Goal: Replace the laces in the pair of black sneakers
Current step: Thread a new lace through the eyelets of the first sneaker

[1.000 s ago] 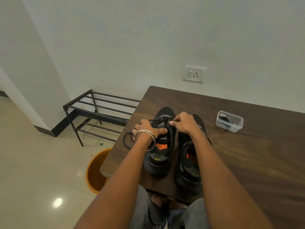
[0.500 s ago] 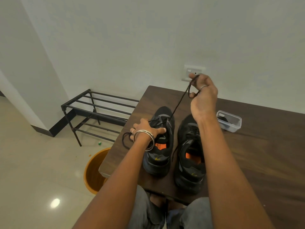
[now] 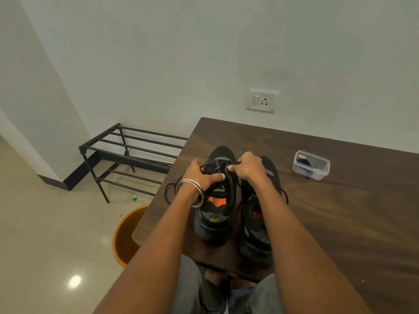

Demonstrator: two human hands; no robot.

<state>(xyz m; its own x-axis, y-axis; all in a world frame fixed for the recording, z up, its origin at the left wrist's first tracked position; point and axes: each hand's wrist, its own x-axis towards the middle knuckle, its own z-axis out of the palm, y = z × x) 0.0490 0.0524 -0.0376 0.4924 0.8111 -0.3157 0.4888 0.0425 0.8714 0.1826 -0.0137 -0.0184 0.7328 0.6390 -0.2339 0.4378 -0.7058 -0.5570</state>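
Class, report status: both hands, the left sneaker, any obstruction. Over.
Left hand holds left sneaker. Right hand pinches lace. Nothing blocking.

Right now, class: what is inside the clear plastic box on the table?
Inside the clear plastic box lies something dark, probably rolled laces; its walls blur the details, so it cannot be identified for certain.

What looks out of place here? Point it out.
Little does. A loop of black lace hangs off the table's left edge, beside the left shoe. On the floor by the rack, a small green scrap and orange specks lie loose near the orange bucket.
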